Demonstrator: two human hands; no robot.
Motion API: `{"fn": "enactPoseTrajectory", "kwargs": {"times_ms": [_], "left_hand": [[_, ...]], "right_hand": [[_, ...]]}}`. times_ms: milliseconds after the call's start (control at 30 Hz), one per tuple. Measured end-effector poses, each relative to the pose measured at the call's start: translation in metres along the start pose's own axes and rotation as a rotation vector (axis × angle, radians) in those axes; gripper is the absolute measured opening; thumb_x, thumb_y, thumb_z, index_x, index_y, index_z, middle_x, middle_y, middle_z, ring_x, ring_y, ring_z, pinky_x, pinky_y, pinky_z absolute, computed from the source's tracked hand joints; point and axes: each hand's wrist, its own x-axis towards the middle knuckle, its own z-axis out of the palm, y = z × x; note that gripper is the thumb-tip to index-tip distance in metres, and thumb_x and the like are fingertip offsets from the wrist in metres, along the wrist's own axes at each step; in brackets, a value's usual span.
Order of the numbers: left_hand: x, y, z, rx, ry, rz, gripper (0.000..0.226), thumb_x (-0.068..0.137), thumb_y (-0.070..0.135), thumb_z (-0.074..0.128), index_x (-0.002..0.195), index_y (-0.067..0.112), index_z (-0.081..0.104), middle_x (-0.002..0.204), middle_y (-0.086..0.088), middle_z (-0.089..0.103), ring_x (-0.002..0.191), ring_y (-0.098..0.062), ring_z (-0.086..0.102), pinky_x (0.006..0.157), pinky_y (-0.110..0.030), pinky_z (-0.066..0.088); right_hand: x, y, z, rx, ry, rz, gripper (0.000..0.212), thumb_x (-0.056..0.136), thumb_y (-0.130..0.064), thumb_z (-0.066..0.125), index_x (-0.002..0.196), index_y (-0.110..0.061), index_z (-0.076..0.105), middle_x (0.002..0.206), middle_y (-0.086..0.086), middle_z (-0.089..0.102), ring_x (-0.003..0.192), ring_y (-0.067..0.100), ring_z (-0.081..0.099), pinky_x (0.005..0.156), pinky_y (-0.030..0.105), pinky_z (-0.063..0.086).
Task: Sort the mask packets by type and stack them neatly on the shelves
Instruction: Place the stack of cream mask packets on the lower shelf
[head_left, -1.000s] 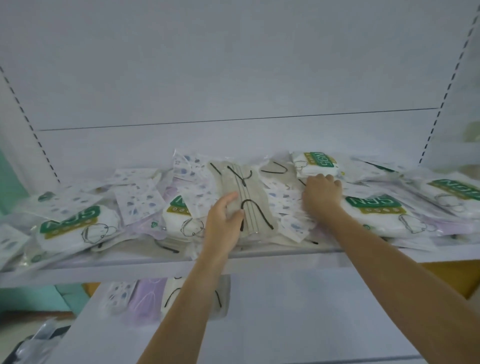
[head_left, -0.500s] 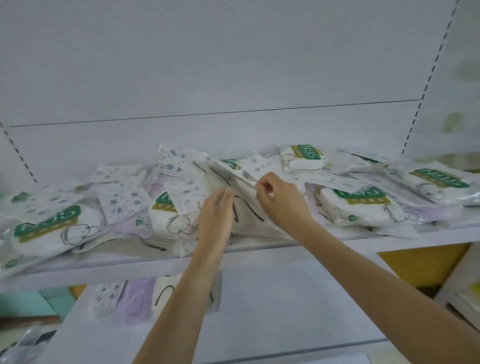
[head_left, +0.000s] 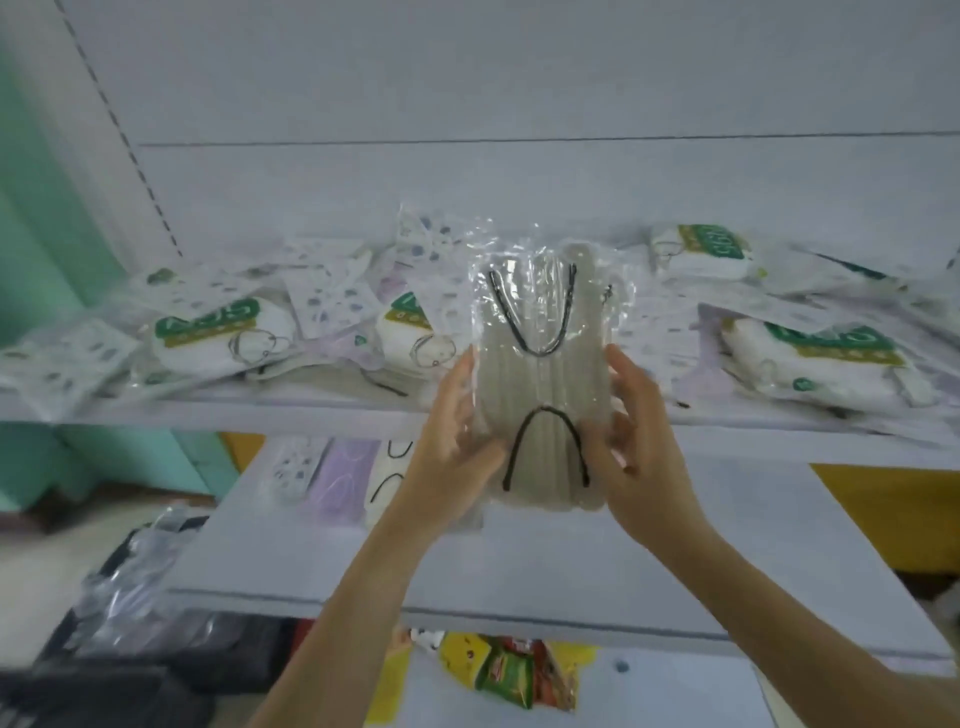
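A clear packet of beige masks with black ear loops (head_left: 543, 384) stands upright in the air in front of the upper shelf (head_left: 311, 408). My left hand (head_left: 449, 447) grips its left edge and my right hand (head_left: 636, 441) grips its right edge. Behind it, the upper shelf carries a loose jumble of packets: white ones with green labels (head_left: 218, 335), patterned ones (head_left: 332, 301) and lilac ones. On the lower shelf (head_left: 571, 561), at its back left, lie a patterned packet (head_left: 293, 467), a lilac packet (head_left: 343, 480) and a beige packet (head_left: 387, 480) side by side.
A green wall (head_left: 47, 208) borders the shelving on the left. Crumpled clear plastic over dark items (head_left: 119, 597) lies at the lower left. Colourful snack packets (head_left: 519, 675) sit below the lower shelf. A yellow surface (head_left: 893, 519) shows at the right.
Both hands lifted the beige mask packet out of the pile on the upper shelf and now hold it upright in front of the shelves. The view has shifted left and down.
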Motion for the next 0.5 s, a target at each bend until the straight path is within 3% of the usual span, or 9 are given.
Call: {"fn": "enactPoseTrajectory", "kwargs": {"times_ms": [133,200,267,333,400,500], "left_hand": [[-0.049,-0.039,-0.03,0.064,-0.152,-0.248,0.061,0.085,-0.011,0.051,0.122,0.036,0.044,0.115,0.01,0.062,0.109,-0.005,0.06,0.088,-0.024,0.051],[-0.072,-0.068,-0.043,0.125,-0.135,-0.413,0.047,0.087,-0.012,0.048,0.114,0.026,0.053,0.108,0.005,0.067,0.101,-0.007,0.063,0.088,-0.028,0.052],[-0.092,-0.099,-0.054,0.191,-0.049,-0.549,0.023,0.087,-0.002,0.05,0.105,0.011,0.058,0.101,-0.011,0.067,0.09,-0.015,0.063,0.086,-0.04,0.051],[-0.103,-0.12,-0.059,0.199,0.084,-0.681,0.015,0.088,0.006,0.052,0.101,0.01,0.058,0.083,-0.008,0.061,0.069,-0.013,0.054,0.068,-0.031,0.045],[-0.105,-0.136,-0.058,0.201,0.22,-0.777,0.022,0.087,0.008,0.052,0.108,0.01,0.057,0.073,-0.001,0.051,0.06,-0.011,0.044,0.059,-0.024,0.035],[-0.097,-0.157,-0.051,0.205,0.319,-0.894,0.035,0.087,0.011,0.05,0.122,0.009,0.052,0.083,-0.002,0.055,0.069,-0.014,0.05,0.062,-0.026,0.038]], "right_hand": [[-0.069,0.029,0.046,-0.002,-0.15,0.074,0.066,0.089,-0.024,0.04,0.136,-0.058,0.01,0.128,-0.046,0.034,0.112,-0.006,0.053,0.085,0.02,0.051],[-0.098,0.049,0.067,-0.007,-0.209,0.179,0.077,0.087,-0.018,0.041,0.134,-0.064,0.001,0.141,-0.034,0.028,0.125,0.002,0.045,0.098,0.028,0.046],[-0.122,0.063,0.087,0.011,-0.258,0.296,0.077,0.088,-0.024,0.042,0.136,-0.062,-0.005,0.149,-0.016,0.026,0.13,0.008,0.042,0.103,0.034,0.043],[-0.135,0.076,0.104,0.062,-0.268,0.483,0.08,0.092,-0.015,0.046,0.135,-0.058,-0.007,0.144,-0.008,0.035,0.104,0.0,0.058,0.084,0.027,0.052],[-0.143,0.093,0.118,0.107,-0.241,0.67,0.082,0.093,0.0,0.046,0.137,-0.045,-0.006,0.133,-0.004,0.044,0.071,0.003,0.058,0.062,0.019,0.05],[-0.145,0.111,0.133,0.169,-0.207,0.904,0.071,0.092,0.004,0.044,0.148,-0.022,0.009,0.116,0.001,0.053,0.075,0.013,0.059,0.06,0.017,0.05]]}}
